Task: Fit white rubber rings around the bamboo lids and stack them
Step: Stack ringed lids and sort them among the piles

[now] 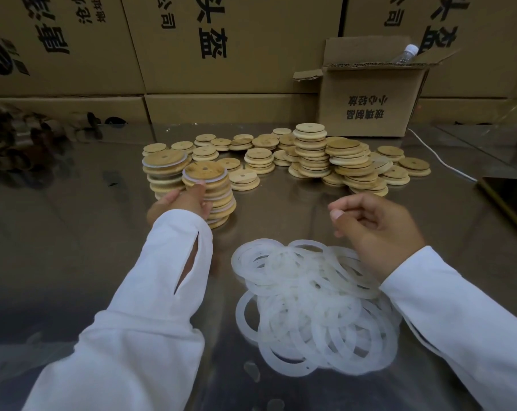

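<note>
A heap of white rubber rings (310,307) lies on the shiny table in front of me. Two stacks of ringed bamboo lids stand at centre left: a nearer stack (211,191) and a farther stack (163,170). My left hand (183,203) rests against the nearer stack's left side, its thumb at the top lid, which wears a white ring. My right hand (375,226) hovers above the ring heap with fingers curled and nothing visible in them. Several loose and piled bare bamboo lids (313,155) spread across the middle of the table.
An open cardboard box (367,102) with a plastic bottle (405,54) inside stands at the back right. Large cartons (192,54) wall the far edge. A white cable (441,161) runs to a dark flat device (509,200) at the right. Dark clutter (23,137) sits back left.
</note>
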Available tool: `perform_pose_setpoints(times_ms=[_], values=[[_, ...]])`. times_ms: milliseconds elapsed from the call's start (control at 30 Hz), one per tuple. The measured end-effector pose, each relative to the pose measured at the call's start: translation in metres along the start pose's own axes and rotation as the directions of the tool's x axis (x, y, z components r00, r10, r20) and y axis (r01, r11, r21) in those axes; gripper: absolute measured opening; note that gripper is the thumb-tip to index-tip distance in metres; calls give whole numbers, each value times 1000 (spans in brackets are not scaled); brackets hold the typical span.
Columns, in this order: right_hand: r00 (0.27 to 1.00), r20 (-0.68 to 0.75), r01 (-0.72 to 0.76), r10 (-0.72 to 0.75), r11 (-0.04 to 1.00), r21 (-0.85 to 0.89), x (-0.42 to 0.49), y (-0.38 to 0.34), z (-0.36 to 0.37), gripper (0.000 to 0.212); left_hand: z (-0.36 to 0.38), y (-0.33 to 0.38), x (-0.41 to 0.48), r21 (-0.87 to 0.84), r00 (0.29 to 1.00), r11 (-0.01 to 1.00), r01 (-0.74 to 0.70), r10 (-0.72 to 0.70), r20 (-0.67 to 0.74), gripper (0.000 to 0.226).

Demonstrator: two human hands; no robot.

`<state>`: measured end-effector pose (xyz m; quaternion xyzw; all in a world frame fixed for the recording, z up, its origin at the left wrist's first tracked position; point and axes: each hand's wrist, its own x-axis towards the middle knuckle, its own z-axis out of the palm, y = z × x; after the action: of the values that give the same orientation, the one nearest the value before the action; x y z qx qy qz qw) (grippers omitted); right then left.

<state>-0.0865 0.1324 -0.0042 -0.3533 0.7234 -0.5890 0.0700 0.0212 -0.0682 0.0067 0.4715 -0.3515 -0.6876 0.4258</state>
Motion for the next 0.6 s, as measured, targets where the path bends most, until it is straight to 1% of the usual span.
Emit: perform_pose_setpoints(times_ms=[33, 67, 100, 133, 167, 200, 233, 267, 300, 367, 400, 433, 500, 600], values=[[1000, 1, -1, 1, 1000, 1, 0, 0, 0, 16, 0, -3, 1, 2, 997, 1000, 3, -2, -81, 43], [1000, 3, -3, 3, 1000, 0, 0, 1, 0, 16, 0, -5, -1, 37, 986, 998, -41, 47, -160, 40], [1000, 4, -4, 4, 1000, -1, 1, 1, -1, 16, 1, -7, -5, 61, 961, 986, -156, 166, -222, 35], [1000, 4, -5, 5, 1000, -3, 1, 2, -1, 16, 1, -8, -15, 103, 910, 942, -320, 336, -243, 30], [1000, 1, -4, 4, 1000, -5, 2, 3, -2, 16, 2, -9, -26, 125, 837, 865, -486, 502, -218, 31], [1000, -8, -5, 5, 1000, -5, 3, 5, -2, 17, 3, -9, -36, 139, 770, 785, -604, 619, -155, 33], [1000, -24, -9, 9, 1000, -3, 5, 6, -2, 17, 4, -11, -41, 126, 725, 727, -675, 685, -71, 33], [999, -44, -19, 19, 1000, 1, 7, 8, -2, 17, 7, -13, -46, 129, 709, 702, -700, 705, 18, 32], [998, -63, -30, 30, 1000, 0, 11, 10, -4, 18, 10, -18, -49, 129, 720, 709, -694, 682, 126, 32], [993, -98, -60, 58, 998, -14, 27, 14, -8, 20, 17, -32, -55, 161, 750, 752, -639, 564, 345, 33], [989, -126, -78, 75, 997, -15, 38, 15, -11, 21, 20, -41, -58, 187, 748, 763, -619, 498, 439, 34], [982, -165, -96, 92, 995, -11, 52, 15, -16, 22, 22, -49, -60, 214, 729, 756, -619, 451, 515, 34], [959, -264, -117, 106, 993, -24, 83, 13, -25, 22, 23, -61, -63, 272, 689, 722, -636, 373, 621, 34], [912, -392, -168, 117, 981, -99, 127, 9, -32, 13, 22, -75, -57, 356, 669, 677, -644, 273, 692, 32]])
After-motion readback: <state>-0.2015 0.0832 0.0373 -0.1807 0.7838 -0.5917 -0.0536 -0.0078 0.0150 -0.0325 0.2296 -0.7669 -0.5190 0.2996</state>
